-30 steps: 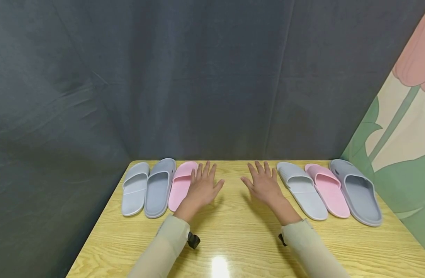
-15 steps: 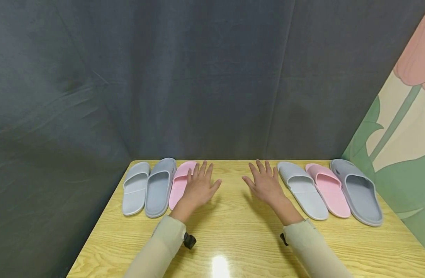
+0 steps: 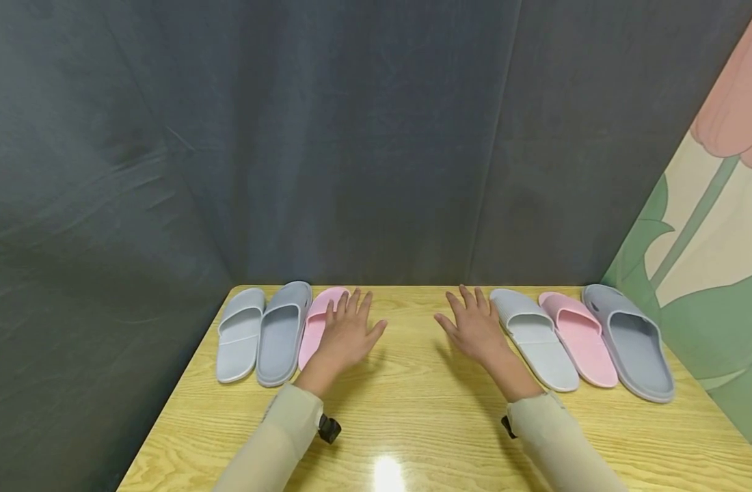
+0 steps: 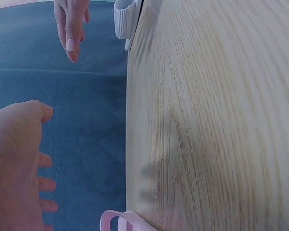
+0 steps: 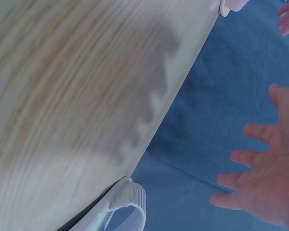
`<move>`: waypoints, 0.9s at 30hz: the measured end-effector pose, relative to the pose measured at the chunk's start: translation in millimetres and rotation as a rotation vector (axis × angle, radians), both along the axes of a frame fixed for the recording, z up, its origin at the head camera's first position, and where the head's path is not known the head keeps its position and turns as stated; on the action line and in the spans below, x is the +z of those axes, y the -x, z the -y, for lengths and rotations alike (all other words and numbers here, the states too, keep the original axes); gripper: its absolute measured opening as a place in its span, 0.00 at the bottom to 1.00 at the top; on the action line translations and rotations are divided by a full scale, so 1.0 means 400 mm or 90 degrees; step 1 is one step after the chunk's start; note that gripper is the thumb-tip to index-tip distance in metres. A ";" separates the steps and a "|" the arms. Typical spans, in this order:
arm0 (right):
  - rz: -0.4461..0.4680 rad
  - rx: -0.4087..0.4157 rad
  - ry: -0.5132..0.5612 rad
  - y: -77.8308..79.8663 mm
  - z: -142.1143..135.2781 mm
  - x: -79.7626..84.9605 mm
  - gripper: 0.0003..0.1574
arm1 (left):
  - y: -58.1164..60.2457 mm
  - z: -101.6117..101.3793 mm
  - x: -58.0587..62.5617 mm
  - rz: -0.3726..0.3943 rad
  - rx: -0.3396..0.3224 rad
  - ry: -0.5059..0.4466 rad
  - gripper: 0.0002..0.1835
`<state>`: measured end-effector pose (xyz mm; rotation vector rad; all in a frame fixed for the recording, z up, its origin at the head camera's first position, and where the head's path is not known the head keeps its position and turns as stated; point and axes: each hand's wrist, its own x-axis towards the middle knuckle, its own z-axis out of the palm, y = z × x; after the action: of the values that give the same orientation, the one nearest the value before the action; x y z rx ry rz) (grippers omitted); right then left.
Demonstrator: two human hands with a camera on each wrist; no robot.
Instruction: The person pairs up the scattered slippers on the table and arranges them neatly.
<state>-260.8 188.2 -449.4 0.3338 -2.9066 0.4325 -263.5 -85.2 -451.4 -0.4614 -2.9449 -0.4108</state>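
Note:
My left hand is held palm down above the table with its fingers spread, overlapping the left pink slipper in the head view. Nothing is in it. My right hand, likewise spread and holding nothing, hovers beside the right light grey slipper. Left of the pink slipper lie a darker grey slipper and a light grey slipper. On the right side, a pink slipper and a large grey slipper lie past the light grey one. Both wrist views show daylight between each hand and the tabletop.
The wooden table has its far edge against a dark curtain, which also hangs along the left side. A wall with a painted flower borders the right. Black straps sit at both wrists.
My left hand has drifted slightly left, further over the pink slipper. My right hand has shifted slightly right, toward the light grey slipper. The slippers stay where they were.

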 end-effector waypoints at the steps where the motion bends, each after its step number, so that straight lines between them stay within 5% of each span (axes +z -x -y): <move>1: 0.002 0.000 0.002 0.000 -0.002 0.000 0.40 | -0.001 0.002 0.001 -0.003 -0.001 0.001 0.39; 27: 0.016 -0.008 0.001 0.001 -0.038 0.007 0.41 | -0.008 0.079 -0.002 -0.022 0.005 0.024 0.39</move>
<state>-261.3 203.4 -446.4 0.3114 -2.9307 0.4397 -260.3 -116.7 -452.1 -0.4558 -2.9242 -0.3437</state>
